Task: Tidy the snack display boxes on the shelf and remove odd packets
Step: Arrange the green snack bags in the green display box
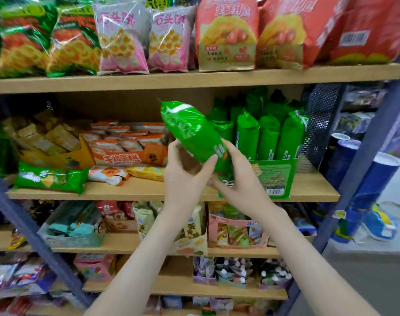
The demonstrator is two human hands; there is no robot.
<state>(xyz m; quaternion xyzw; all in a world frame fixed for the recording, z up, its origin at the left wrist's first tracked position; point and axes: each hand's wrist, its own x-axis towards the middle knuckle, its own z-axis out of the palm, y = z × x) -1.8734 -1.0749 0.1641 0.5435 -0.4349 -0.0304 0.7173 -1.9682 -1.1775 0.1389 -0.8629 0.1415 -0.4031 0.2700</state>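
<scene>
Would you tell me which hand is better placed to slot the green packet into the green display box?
Right. Both hands grip the green packet, but the right hand is directly before the green display box; the left hand is farther left.

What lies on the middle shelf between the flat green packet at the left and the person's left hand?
Head view: two loose packets, a white-and-orange packet and a yellow packet, lie on the shelf board.

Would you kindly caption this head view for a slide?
Left hand and right hand hold a green packet before the green display box.
</scene>
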